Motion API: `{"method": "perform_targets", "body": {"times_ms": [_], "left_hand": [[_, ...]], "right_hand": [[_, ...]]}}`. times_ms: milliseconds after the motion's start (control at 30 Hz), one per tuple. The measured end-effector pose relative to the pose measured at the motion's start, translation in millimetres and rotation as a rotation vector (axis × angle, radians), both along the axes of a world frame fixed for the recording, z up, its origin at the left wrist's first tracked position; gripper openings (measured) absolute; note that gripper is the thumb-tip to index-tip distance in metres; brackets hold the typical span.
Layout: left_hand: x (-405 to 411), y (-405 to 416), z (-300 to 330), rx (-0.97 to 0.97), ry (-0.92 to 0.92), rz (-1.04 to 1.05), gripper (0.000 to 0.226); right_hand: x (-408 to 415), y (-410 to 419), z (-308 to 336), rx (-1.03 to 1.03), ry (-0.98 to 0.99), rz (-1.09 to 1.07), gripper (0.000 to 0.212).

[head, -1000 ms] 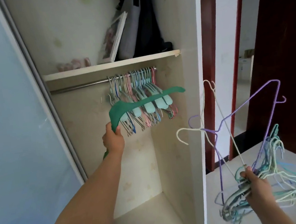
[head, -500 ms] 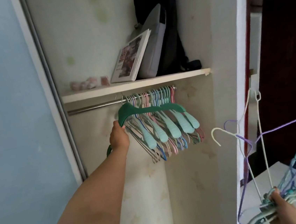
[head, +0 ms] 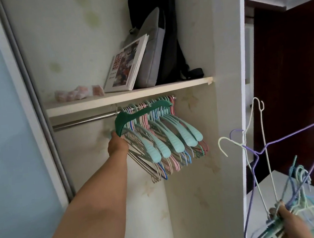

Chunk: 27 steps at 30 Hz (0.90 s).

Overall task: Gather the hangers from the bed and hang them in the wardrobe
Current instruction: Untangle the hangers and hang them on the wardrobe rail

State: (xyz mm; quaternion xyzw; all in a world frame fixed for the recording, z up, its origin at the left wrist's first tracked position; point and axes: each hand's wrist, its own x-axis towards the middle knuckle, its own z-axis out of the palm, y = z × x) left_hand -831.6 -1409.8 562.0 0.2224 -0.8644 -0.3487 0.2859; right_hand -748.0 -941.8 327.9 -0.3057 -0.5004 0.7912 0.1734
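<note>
1. Wardrobe (head: 223, 34): open, pale interior walls with faint stains. A sliding door (head: 4, 134) with a pale blue panel stands at the left edge.
2. Shelf (head: 130, 96): spans the compartment above the rail. It carries a dark backpack (head: 163, 21), a grey bag (head: 153, 57) leaning against it, a book (head: 127, 63) propped against the grey bag, and small pinkish items (head: 76, 92) to the left.
3. Rail (head: 82, 120): a metal bar just under the shelf, bare on its left half.
4. Hung hangers (head: 170, 140): a dense row of teal, pink, blue and pale hangers crowded at the right end of the rail, swung at a tilt toward the right.
5. Bundle of wire hangers (head: 298, 185): purple, white, pale green and blue, tangled, held outside the wardrobe at lower right, hooks pointing up.
6. Green hanger (head: 142, 113): dark green plastic, raised at the rail in front of the hung row; whether its hook sits on the rail cannot be told.
7. Left hand (head: 117, 145): arm stretched into the compartment, fingers closed round the lower left end of the green hanger.
8. Right hand (head: 287, 219): low at the frame's edge, fingers clenched round the base of the bundle.
</note>
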Motion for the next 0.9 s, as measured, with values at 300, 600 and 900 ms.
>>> {"method": "perform_targets", "body": {"times_ms": [300, 600, 900], "left_hand": [[0, -8, -17, 0.097, -0.164, -0.025, 0.038], [37, 54, -19, 0.274, 0.254, 0.195, 0.036], [107, 138, -68, 0.701, 0.275, 0.044, 0.031]], "right_hand": [[64, -35, 24, -0.063, 0.038, 0.163, 0.030], [86, -42, 38, -0.113, 0.079, 0.133, 0.019], [105, -34, 51, -0.056, 0.071, 0.221, 0.032]]}}
